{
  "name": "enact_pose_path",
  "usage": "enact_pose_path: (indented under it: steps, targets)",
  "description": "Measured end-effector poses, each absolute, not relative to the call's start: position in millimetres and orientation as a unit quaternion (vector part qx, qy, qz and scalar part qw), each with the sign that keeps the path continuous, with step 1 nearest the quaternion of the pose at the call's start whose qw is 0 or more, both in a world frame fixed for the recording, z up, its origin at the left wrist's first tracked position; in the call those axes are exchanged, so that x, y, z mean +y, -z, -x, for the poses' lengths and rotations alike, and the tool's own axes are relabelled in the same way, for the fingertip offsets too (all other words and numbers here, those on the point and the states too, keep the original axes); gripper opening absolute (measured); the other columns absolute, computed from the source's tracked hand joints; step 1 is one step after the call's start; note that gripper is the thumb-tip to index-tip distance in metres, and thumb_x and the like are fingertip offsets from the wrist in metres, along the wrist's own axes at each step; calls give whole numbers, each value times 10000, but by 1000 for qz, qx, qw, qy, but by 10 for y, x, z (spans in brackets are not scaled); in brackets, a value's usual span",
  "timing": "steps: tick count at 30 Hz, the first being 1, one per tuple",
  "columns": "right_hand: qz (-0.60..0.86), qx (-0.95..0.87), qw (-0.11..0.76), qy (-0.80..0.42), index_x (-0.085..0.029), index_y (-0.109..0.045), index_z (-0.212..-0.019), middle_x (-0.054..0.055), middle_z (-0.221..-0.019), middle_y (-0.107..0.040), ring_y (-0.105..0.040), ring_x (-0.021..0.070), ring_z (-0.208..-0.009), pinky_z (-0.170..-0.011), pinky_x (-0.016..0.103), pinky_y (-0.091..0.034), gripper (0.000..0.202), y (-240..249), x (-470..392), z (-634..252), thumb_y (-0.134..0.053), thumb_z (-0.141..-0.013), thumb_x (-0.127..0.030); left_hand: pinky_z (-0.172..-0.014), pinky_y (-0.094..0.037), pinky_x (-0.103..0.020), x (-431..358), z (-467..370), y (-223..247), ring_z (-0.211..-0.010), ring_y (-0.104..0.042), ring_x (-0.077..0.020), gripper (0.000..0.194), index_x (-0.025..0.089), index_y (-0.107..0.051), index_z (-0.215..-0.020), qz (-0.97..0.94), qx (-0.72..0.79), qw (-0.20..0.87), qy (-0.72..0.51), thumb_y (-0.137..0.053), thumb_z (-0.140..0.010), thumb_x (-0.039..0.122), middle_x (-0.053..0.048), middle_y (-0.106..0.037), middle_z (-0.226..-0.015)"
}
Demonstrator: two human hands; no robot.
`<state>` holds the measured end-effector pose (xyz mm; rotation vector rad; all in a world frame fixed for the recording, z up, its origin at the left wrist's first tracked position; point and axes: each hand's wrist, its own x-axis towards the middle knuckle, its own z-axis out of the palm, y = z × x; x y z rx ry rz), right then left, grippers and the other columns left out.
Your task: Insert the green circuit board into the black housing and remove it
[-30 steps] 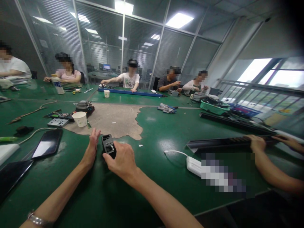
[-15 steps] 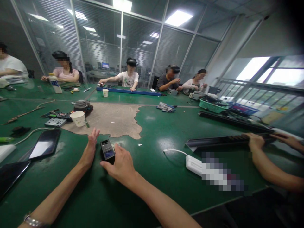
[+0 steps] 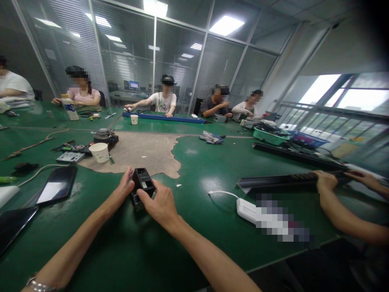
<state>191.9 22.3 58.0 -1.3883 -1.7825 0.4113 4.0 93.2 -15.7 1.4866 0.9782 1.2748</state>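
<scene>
A small black boxy device [image 3: 143,178] with buttons and openings on its top face stands tilted between my hands, low over the green table. My right hand [image 3: 162,202] grips its right side, the thumb lying across the near part of the face. Against its left side my left hand [image 3: 124,185] is closed, thumb and fingers pressed to the casing. Part of the device's lower end is hidden by my right thumb. Beyond it lies a brown bare patch [image 3: 146,148] of the tabletop, with a paper cup [image 3: 100,153] at its left.
Left of my hands lie a dark phone-like slab [image 3: 57,184] and a second dark panel [image 3: 15,223]. A white power strip [image 3: 246,211] rests at the right. Beside it a co-worker's hand [image 3: 326,181] holds a long black profile [image 3: 276,182]. Gloves [image 3: 211,138] lie farther back.
The device has turned and tipped, so its screen no longer shows and its side is visible. My left hand has moved right from beside it to against it.
</scene>
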Motion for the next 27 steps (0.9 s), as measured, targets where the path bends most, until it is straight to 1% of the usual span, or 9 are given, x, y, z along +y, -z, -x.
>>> enact_pose_path:
  steps: [5,8,11,14,16,18,21,24,27]
  targets:
    - [583,-693,406,-125,-220,-657,-1068,45,-939,-722,-673,211,-887,-767,281,-480,266,-642,273,-2285,-639,-869,-395,-1148,-209,-605,818,41,37,-1454,-207,-423,1214,232,10,-1574,-773,426,347,-319,-766,-711,589,-164,-76,-1637]
    - [614,-682,384,-102,-214,-658,-1035,49,-945,-716,-664,217,-901,-774,282,-464,240,-530,259,-2437,-645,-858,-375,-1136,-199,-629,747,37,-39,-1451,-174,-446,1312,235,74,-1566,-819,436,259,-269,-804,-657,587,-190,-92,-1625]
    - [634,-678,364,-79,-208,-649,-989,54,-947,-705,-653,223,-904,-791,293,-454,221,-388,227,-2480,-638,-861,-387,-1105,-248,-639,726,30,-67,-1409,-262,-452,1341,260,118,-1556,-839,436,209,-250,-809,-644,587,-202,-204,-1584]
    - [648,-675,349,-54,-192,-642,-979,87,-997,-693,-638,248,-968,-855,327,-449,250,-295,207,-2468,-639,-854,-409,-1069,-298,-645,743,49,-46,-1346,-361,-451,1357,266,146,-1548,-846,435,190,-242,-816,-639,567,-206,-323,-1513]
    - [654,-675,338,-46,-185,-643,-998,112,-1047,-687,-626,269,-1031,-903,355,-441,274,-261,206,-2463,-640,-849,-414,-1060,-298,-662,755,68,-28,-1335,-374,-461,1338,277,135,-1550,-846,434,190,-244,-816,-647,541,-203,-351,-1495]
    - [660,-675,327,-42,-178,-645,-1043,133,-1093,-683,-611,290,-1092,-947,383,-430,311,-228,212,-2468,-644,-845,-417,-1067,-274,-679,758,82,-24,-1359,-341,-473,1314,292,129,-1550,-846,429,198,-248,-812,-659,514,-203,-315,-1525]
    - [665,-676,316,-34,-165,-625,-1153,160,-1171,-667,-570,318,-1192,-1006,424,-406,415,-153,223,-2488,-657,-834,-429,-1101,-230,-673,749,87,-52,-1417,-250,-467,1290,295,141,-1547,-848,419,215,-243,-801,-685,483,-200,-192,-1592]
    - [664,-677,315,-26,-123,-547,-1298,194,-1262,-627,-505,349,-1281,-1051,460,-381,634,-73,227,-2503,-686,-801,-491,-1119,-208,-668,734,78,-92,-1441,-203,-459,1274,300,137,-1548,-853,406,221,-242,-798,-695,453,-185,-112,-1622]
    - [661,-676,326,-24,-48,-427,-1409,239,-1342,-565,-460,373,-1323,-1073,481,-370,856,-28,228,-2503,-701,-772,-549,-1129,-219,-653,724,61,-99,-1439,-235,-444,1258,300,128,-1550,-853,396,227,-252,-796,-704,417,-177,-109,-1627]
